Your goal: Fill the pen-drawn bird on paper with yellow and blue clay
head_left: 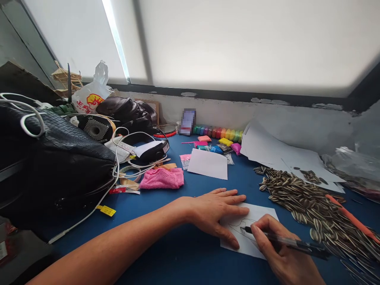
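Note:
My right hand [282, 249] grips a black pen [299, 243], its tip touching a white sheet of paper [264, 211] on the blue table. Thin curved outlines are drawn on this sheet, partly covered by my hands. My left hand [215, 211] lies flat with fingers spread over the sheet's left side. Close by on the right spreads a heap of striped sunflower seeds [303, 198], with an orange strip [353, 217] lying across it. Beyond my left hand rests a second white sheet [208, 164].
A pink cloth [162, 178], white cables [117, 158] and a black bag [59, 158] occupy the left. Colourful packets [216, 149], a phone [187, 122] and a row of coloured tubs [221, 132] stand at the back. Large paper sheets [267, 144] lean against the wall.

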`<state>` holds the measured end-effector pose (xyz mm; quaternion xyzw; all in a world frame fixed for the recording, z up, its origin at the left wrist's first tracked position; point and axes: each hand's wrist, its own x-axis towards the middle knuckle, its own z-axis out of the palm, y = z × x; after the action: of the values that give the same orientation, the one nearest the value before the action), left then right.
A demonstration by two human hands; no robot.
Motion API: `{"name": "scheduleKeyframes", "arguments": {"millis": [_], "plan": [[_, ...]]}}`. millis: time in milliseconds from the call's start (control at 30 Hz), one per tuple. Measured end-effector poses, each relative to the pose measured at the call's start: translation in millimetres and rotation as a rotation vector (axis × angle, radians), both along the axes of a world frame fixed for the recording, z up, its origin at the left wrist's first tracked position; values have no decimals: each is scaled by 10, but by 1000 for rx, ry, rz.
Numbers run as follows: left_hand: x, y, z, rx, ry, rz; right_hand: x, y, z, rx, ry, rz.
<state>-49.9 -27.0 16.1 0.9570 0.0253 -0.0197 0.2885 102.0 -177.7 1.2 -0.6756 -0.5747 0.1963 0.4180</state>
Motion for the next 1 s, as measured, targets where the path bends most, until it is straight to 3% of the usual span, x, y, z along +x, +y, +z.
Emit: {"name": "scheduleKeyframes", "arguments": {"millis": [867,1000], "plan": [[-5,3,-7,0,-3,1,1,-1,23,8,-29,8],[-3,5,-14,-12,2,3,2,-18,39,32,-3,-54]]}}
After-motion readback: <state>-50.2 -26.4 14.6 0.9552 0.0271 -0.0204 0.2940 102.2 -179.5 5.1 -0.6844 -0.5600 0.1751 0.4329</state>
